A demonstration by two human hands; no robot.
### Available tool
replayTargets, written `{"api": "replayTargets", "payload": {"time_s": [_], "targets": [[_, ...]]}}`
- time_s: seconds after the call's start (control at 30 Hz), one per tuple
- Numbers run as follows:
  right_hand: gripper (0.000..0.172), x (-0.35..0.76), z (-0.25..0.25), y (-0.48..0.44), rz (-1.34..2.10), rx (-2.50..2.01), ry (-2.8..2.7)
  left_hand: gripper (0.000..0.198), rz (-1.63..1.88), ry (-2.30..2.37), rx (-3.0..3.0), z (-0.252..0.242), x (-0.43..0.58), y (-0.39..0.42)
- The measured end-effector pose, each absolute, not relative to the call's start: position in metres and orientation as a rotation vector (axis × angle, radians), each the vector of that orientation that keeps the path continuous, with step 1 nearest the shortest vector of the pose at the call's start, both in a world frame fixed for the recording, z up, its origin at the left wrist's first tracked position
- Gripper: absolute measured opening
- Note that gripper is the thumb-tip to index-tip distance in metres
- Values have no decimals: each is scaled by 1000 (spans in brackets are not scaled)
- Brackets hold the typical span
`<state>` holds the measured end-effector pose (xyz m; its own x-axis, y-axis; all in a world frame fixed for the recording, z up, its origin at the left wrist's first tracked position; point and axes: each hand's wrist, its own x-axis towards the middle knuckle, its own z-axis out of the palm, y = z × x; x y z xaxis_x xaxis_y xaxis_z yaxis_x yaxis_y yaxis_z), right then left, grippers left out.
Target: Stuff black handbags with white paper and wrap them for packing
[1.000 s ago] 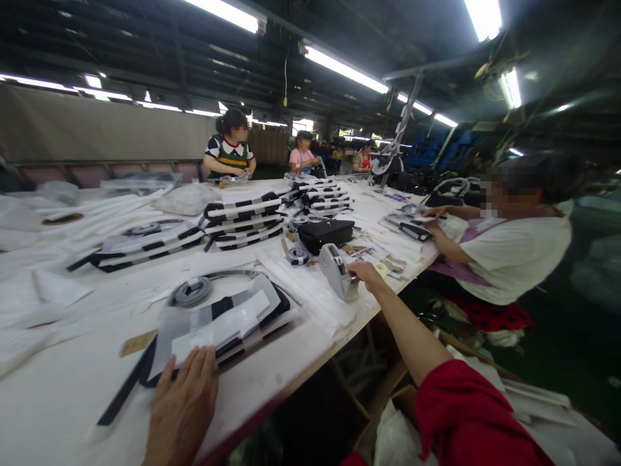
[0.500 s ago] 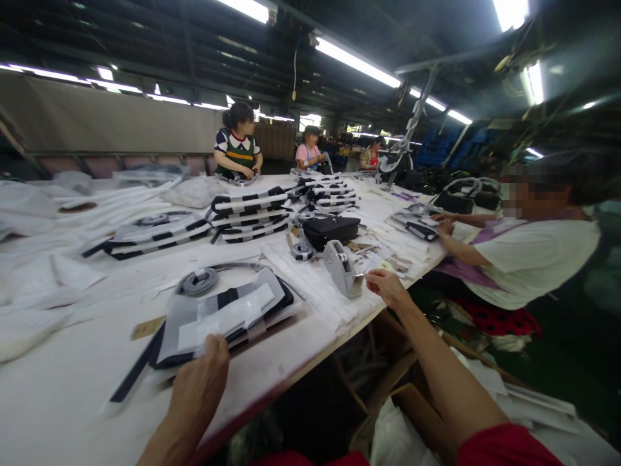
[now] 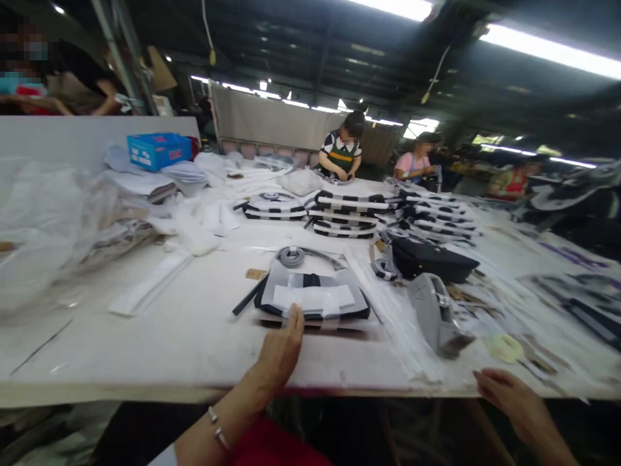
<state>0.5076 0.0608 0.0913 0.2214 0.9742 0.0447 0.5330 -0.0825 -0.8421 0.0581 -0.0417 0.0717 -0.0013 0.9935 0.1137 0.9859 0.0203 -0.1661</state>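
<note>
A black bag (image 3: pixel 266 298), partly covered by pale wrapping, lies flat on the table. A white strip (image 3: pixel 315 298) crosses its front, with clear tape over it. A coiled grey-wrapped strap (image 3: pixel 292 257) rests at its back edge. My left hand (image 3: pixel 281 346) touches the bag's near side, fingers stretched out. Over to the right, my right hand (image 3: pixel 514 401) hovers by the table's front edge, fingertips pinched together. Whatever is between them is too small to make out. A grey tape dispenser (image 3: pixel 434 314) stands just beyond that hand, not touching it.
Stacked wrapped bags (image 3: pixel 347 213) stand farther back. A dark bag (image 3: pixel 431 259) sits behind the dispenser, with white strips (image 3: pixel 388 317) beside it. Cardboard tags and a yellowish roll (image 3: pixel 504 347) lie right. Plastic sheets (image 3: pixel 48 239) and a blue box (image 3: pixel 160 150) are left. Co-workers (image 3: pixel 342 149) work across the table.
My view has swung left. My right hand has come away from the tape dispenser toward the table's front edge. My left hand remains at the bag, with its fingers straighter.
</note>
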Motion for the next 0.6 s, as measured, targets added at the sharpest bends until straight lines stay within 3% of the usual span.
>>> {"api": "replayTargets", "payload": {"time_s": [0.13,0.3,0.47,0.6], "targets": [[36,443,149,72,769,-1659,-1614,67,59,-2053,-2081,67,60,-44],[29,281,227,82,1184,-1196,-2187,66,39,-2072,-2058,64,61,-46],[20,164,221,99,1553,-810,-2652,65,54,-2109,-2046,63,67,-48],[18,116,200,119,1555,-665,-3055,64,77,-2130,-2077,62,71,-48]]}}
